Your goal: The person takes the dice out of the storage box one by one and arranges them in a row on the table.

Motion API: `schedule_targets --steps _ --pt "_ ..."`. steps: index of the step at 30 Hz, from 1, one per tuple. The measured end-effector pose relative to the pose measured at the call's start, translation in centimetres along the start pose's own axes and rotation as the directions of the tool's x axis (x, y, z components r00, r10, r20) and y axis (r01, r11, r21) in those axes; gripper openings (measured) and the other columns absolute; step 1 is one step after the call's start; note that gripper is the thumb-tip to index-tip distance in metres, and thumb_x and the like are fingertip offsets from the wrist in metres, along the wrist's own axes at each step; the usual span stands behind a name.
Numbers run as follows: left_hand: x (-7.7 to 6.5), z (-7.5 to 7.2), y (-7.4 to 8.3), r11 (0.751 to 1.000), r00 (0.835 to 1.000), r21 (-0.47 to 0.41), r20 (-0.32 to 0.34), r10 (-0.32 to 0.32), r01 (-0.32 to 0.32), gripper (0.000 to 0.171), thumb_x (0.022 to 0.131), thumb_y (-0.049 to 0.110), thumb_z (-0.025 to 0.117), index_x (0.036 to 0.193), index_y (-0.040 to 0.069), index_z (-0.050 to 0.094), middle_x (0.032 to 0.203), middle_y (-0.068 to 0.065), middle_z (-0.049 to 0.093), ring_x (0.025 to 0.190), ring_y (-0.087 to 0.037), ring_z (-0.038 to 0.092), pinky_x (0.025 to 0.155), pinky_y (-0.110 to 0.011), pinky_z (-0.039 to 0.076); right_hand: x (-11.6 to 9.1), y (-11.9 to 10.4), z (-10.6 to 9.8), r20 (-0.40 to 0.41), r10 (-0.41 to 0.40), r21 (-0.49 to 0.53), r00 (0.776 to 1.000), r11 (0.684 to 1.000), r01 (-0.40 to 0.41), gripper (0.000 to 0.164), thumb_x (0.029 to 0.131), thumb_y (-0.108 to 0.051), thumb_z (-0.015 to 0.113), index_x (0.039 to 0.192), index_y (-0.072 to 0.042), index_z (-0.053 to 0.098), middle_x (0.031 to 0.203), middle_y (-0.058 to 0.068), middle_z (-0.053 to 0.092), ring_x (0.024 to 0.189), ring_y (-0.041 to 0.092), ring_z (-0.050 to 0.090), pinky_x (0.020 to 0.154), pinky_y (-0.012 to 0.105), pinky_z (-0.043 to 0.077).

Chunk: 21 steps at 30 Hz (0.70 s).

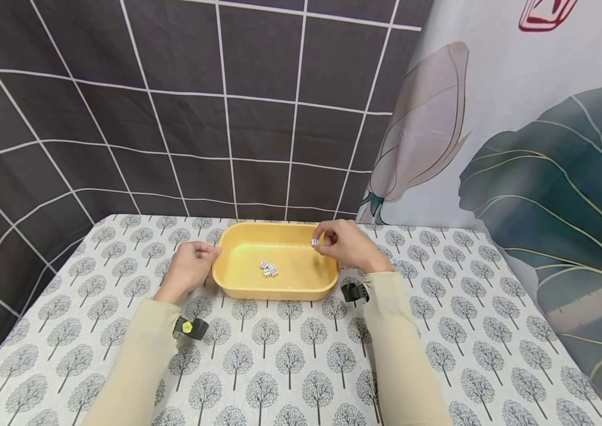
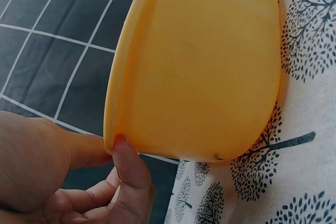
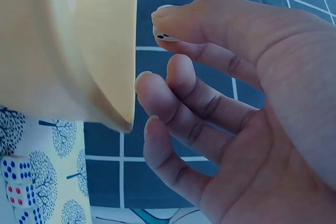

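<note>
Here I am watching my right hand, thumb and forefinger pinched on one white die, held at the tray's right end. My left hand pinches the yellow tray by its left rim. I'd say a light fingertip grip, brought low over the floor, would stop a bounce; the left pinch should steady without tipping. The tray's long axis runs left to right across the bench; the die, a cube, has none. Clustered dice sit inside, near the middle.
</note>
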<state>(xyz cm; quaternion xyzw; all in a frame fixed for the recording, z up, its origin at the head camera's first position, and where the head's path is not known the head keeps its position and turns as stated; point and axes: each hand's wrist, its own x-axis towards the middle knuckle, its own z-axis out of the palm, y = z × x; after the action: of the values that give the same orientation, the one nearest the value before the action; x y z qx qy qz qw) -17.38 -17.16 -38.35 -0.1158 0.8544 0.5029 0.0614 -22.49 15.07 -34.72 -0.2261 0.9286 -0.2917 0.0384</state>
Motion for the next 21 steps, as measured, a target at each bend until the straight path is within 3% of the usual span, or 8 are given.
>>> schedule_targets --steps 21 --pt "-0.1 0.0 0.0 1.000 1.000 0.008 -0.005 0.012 -0.012 0.035 0.105 0.025 0.055 0.123 -0.004 0.060 0.104 -0.014 0.066 0.080 -0.015 0.060 0.069 -0.029 0.058 -1.1 1.9 -1.8 -0.081 -0.007 -0.005 0.997 1.000 0.007 0.011 0.087 -0.009 0.073 0.098 -0.012 0.074 0.073 0.000 0.058 0.067 0.013 0.052 0.063 0.023 0.044"
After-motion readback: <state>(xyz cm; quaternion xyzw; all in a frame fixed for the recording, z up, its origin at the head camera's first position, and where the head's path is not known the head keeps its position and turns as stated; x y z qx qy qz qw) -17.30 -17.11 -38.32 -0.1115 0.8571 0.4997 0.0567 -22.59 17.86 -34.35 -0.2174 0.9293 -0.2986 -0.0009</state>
